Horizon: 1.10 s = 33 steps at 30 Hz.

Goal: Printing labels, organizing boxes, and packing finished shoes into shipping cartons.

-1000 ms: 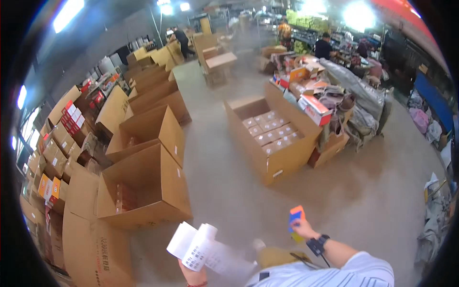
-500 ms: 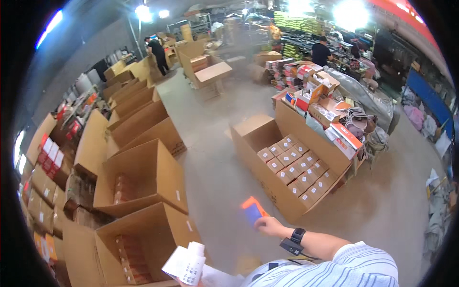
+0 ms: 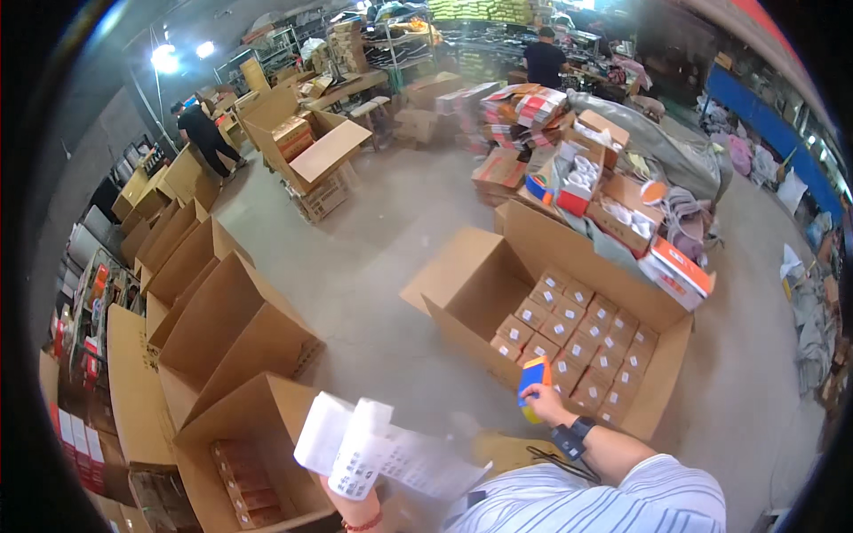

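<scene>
Grey concrete floor (image 3: pixel 382 266) among cardboard boxes (image 3: pixel 569 329)

We see an open carton (image 3: pixel 498 293) of small boxes (image 3: pixel 577 342) ahead on the right, stacked goods (image 3: pixel 577 178) behind it, a row of open cartons (image 3: pixel 222 329) on the left, and bare floor (image 3: pixel 373 258) between them.

At the lower centre of the frame, the left hand (image 3: pixel 354 508) is raised and closed; the right hand (image 3: pixel 544 407), at lower right, is extended forward, fingers clenched.
</scene>
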Available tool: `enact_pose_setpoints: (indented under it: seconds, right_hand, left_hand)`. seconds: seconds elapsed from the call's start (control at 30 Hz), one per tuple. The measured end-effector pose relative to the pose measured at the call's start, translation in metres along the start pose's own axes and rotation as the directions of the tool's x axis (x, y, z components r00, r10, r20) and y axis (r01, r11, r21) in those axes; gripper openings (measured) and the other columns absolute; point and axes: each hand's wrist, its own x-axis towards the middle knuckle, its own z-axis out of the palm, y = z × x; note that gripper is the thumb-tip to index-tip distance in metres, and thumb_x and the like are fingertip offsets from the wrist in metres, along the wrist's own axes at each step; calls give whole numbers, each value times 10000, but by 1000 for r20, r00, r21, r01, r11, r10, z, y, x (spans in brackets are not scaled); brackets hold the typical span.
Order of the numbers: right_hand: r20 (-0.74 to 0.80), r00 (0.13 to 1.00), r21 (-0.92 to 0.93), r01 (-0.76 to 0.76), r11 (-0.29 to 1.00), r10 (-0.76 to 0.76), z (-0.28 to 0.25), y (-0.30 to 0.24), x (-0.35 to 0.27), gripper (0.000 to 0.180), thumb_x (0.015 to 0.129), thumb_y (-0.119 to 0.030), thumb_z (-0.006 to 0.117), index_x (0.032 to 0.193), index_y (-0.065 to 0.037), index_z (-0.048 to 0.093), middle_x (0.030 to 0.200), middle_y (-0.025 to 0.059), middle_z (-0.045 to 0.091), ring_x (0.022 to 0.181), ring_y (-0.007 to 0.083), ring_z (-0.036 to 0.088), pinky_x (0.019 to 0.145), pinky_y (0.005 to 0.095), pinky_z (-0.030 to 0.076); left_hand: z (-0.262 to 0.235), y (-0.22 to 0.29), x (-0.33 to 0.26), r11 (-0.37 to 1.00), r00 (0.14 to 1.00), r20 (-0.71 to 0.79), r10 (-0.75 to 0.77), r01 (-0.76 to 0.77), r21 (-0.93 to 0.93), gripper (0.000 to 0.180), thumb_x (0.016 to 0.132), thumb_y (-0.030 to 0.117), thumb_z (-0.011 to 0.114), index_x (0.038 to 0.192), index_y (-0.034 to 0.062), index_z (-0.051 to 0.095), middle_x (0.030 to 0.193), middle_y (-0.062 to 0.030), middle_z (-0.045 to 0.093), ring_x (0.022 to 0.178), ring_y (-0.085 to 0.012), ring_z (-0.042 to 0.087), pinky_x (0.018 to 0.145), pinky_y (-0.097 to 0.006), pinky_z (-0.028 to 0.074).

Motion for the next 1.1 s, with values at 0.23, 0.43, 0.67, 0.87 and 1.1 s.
enact_pose_setpoints:
  seconds: [0.23,0.43,0.67,0.87,1.1]
  right_hand:
    - [169,941,198,259,945,-293,106,-223,199,127,783,-118,549,880,-84,625,843,87,639,812,205,608,727,319,466]
    - [166,932,350,250,903,-323,175,-335,354,114,774,-48,544,864,-55,612,832,72,634,811,183,600,740,294,461]
    - [-185,943,244,-228,943,276,202,-303,471,162,748,-138,565,880,-123,658,911,85,639,903,221,587,807,318,446]
    - [-541,637,373,-402,836,548,166,-275,528,164,717,-119,544,826,-111,666,844,93,650,830,230,610,759,321,464]
    - [-709,520,394,-266,880,475,133,-177,631,175,709,-140,555,827,-59,654,821,126,645,808,241,612,727,318,469]
  left_hand:
    - [-67,40,188,995,974,-205,99,-93,40,484,822,181,545,1256,86,352,1150,-95,476,987,-219,525,762,-334,472]
    - [-85,24,388,984,979,-121,-165,154,-89,427,831,124,531,1236,71,402,1140,-103,522,1005,-227,547,797,-323,504]
    - [-4,17,654,984,959,225,-172,155,90,436,835,122,526,1240,67,376,1132,-96,513,970,-228,561,755,-324,520]
    - [116,-16,836,946,885,342,-315,264,189,442,849,181,519,1249,79,360,1107,-93,518,942,-210,567,722,-293,521]
    - [228,-81,986,917,739,545,-396,348,195,393,857,208,505,1210,83,384,1112,-49,501,962,-188,526,743,-301,476]
